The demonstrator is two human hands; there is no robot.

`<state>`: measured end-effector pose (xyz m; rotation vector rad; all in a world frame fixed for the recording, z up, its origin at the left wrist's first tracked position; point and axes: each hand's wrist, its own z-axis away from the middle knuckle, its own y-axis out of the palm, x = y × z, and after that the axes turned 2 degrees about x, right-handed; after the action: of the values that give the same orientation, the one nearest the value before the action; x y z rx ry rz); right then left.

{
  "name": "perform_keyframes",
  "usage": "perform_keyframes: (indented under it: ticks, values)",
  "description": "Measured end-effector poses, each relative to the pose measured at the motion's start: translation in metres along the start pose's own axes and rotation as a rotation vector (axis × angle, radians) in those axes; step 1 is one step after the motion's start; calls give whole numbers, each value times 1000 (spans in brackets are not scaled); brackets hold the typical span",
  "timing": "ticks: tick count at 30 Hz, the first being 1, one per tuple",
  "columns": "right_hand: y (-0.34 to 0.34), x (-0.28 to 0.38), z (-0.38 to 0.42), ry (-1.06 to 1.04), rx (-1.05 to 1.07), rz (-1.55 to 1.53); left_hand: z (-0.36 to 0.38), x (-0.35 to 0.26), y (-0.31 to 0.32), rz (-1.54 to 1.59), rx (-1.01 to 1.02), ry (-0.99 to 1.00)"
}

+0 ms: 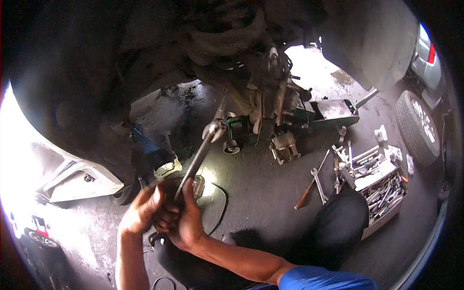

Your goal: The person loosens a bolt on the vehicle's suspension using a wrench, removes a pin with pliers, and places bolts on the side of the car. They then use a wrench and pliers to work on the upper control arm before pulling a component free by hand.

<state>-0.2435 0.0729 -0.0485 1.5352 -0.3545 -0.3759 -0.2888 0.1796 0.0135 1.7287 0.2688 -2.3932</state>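
The right grip (188, 220) is wrapped round the lower handle of a metal ratchet (197, 157); the left grip (137, 212) is bunched against it, and I cannot tell whether its fingers grasp the tool too. The ratchet slants up towards the vehicle's suspension parts (261, 104). On the floor (261, 205), a screwdriver (304, 197) lies near a toolbox (385, 218).

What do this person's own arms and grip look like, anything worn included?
The left grip and right grip are ungloved hands, no watch visible on either wrist. Both forearms are bare. On the right, a blue sleeve ends near the elbow, no marking visible; no sleeve shows on the left.
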Motion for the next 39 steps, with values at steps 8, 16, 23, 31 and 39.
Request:
perform_keyframes:
  ticks: [8,16,23,31,39]
  values:
    - [-39,17,-6,138,80,114,-234,-60,67,-350,-7,405]
    - [-152,80,-3,160,66,654,-250,-44,69,-11,230,336]
    - [-230,125,-2,-124,-461,1385,-273,27,57,478,86,397]
    - [-260,153,-6,-304,-650,1510,-300,30,50,150,-18,524]
    - [-262,128,-8,-453,-596,1362,-326,40,59,232,-3,637]
